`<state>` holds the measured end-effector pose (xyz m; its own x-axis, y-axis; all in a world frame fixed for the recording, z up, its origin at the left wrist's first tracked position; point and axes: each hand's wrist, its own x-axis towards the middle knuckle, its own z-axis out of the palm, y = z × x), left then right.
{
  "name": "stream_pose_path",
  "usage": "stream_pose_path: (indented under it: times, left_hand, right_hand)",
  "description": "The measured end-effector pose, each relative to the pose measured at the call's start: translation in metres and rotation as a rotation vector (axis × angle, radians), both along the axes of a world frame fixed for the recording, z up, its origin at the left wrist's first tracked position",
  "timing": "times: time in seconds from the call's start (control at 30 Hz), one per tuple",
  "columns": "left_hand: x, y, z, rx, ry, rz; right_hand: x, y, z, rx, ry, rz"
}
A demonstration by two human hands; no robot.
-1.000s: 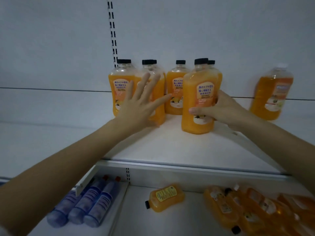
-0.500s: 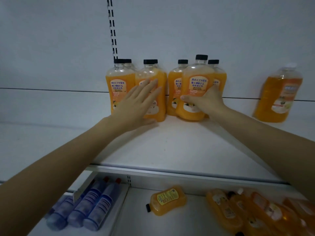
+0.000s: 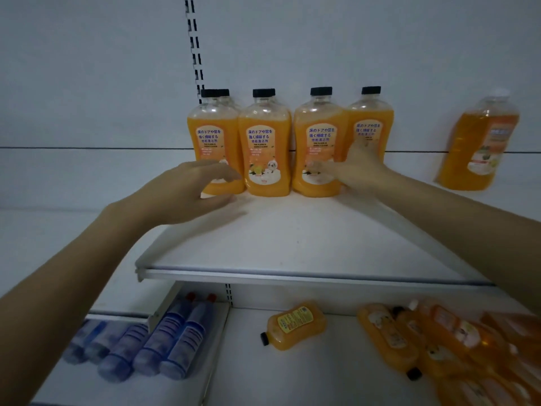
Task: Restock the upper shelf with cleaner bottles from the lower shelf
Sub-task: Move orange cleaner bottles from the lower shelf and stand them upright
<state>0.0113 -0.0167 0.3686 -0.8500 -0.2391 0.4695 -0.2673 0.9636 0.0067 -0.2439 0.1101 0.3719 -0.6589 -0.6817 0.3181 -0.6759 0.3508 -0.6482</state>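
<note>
Upper shelf (image 3: 292, 244), centre frame: four orange bottles (image 3: 268, 142) upright in a front row. Left hand (image 3: 190, 191) just before the leftmost, fingers loosely curled, empty. Right hand (image 3: 354, 171) lies across the lower front of the third bottle (image 3: 319, 127); grip or mere touch, cannot tell. Spare bottles (image 3: 295, 325) lie flat on the lower shelf (image 3: 248, 361).

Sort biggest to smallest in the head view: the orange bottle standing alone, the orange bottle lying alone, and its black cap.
1. Standing orange bottle on the right.
2. Lying orange bottle, smaller here, though camera distance leaves true size unsure.
3. Its black cap, plainly smallest.
</note>
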Motion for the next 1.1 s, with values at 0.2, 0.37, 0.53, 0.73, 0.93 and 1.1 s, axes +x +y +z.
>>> stream_pose_path:
  times: [0.2,0.37,0.53,0.73,0.93,1.1]
  left_hand:
    - [0.013,0.023,-0.005,0.081,0.111,0.008]
    - [0.035,0.095,-0.034,0.169,0.255,0.056]
    - [0.044,0.193,-0.085,0.222,0.257,-0.013]
    - [0.049,0.277,-0.180,0.412,0.118,0.066]
    - [0.064,0.317,-0.271,0.663,-0.173,0.114]
    - [0.064,0.317,-0.319,0.740,-0.294,0.188]
  right_hand:
    - [0.020,0.103,-0.005,0.027,0.349,0.259]
    - [0.041,0.197,-0.033,0.039,0.471,0.299]
    - [0.058,0.287,-0.082,-0.038,0.510,0.342]
    - [0.063,0.368,-0.181,0.143,0.300,0.395]
    - [0.073,0.419,-0.289,0.342,0.027,0.356]
    - [0.073,0.429,-0.349,0.543,-0.099,0.345]
